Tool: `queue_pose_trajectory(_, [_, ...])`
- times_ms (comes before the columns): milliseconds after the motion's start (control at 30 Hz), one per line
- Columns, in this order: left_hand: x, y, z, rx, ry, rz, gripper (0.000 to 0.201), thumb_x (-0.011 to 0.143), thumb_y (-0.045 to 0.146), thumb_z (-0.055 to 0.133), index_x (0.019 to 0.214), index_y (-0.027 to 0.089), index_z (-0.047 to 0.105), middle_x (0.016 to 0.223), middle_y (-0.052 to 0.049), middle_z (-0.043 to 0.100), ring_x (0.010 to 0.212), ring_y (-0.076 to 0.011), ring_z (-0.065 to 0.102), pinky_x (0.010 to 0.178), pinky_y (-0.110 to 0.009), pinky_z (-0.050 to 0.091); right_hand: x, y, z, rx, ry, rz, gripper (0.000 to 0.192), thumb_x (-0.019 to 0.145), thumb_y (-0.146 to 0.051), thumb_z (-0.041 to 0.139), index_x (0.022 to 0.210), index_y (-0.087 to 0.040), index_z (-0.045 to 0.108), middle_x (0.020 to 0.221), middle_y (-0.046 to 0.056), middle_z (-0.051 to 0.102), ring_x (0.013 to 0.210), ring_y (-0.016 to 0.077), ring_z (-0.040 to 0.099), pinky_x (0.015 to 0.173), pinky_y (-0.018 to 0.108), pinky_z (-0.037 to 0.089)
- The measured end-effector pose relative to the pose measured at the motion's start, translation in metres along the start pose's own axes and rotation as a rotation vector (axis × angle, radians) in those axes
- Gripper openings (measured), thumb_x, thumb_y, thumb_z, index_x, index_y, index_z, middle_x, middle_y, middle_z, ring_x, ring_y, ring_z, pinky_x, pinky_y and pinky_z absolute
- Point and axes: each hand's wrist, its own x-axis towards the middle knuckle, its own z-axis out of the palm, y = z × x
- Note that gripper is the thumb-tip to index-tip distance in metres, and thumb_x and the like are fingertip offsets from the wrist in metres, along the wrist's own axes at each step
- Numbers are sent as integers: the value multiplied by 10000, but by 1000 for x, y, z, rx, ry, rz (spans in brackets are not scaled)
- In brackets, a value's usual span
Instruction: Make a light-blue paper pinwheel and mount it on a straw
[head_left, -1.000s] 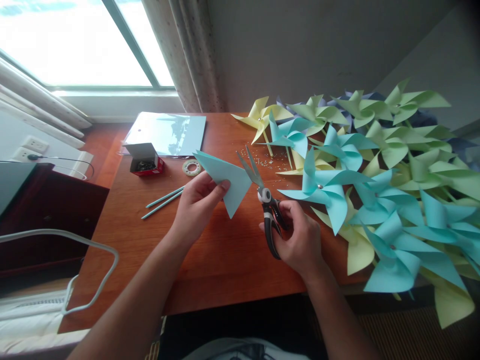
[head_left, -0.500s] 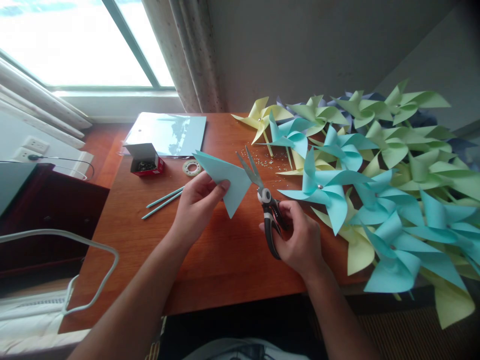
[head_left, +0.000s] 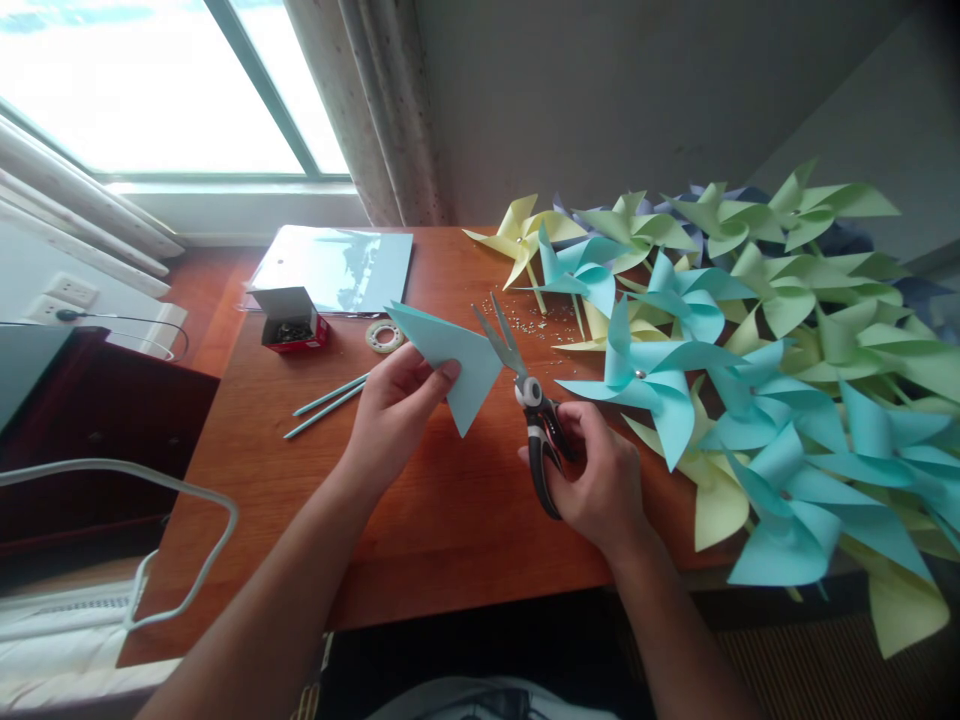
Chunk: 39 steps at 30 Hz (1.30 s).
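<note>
At far left a small box (head_left: pixel 289 318) sits by two sticks (head_left: pixel 326 404) on the table (head_left: pixel 420 530). Your left hand (head_left: pixel 394 410) pinches a folded blue paper (head_left: pixel 452 362) above the table. Just right, your right hand (head_left: pixel 596 480) grips scissors (head_left: pixel 529 400), blades parted beside the paper's edge. Pinwheels (head_left: pixel 750 370) crowd the right.

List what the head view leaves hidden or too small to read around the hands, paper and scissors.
- Scissors: the handle loops are wrapped by the right hand.
- Folded blue paper: its near left edge sits under the left hand thumb.
- Small open box: its dark contents are too small to identify.
- Pinwheels: the pile is cut off by the right edge.
</note>
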Motion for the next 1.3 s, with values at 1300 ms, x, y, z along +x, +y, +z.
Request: queue_pose_trajectory(1300, [2,1,-8,2,87,13,101,813,251,781,877,181,745,805,-6,647,697,-121,550,629,-221,480,6,-5,5,-3,166,95,282,813,-423,772,965,-201,686,786,36,756,689,204,706,647,292,535])
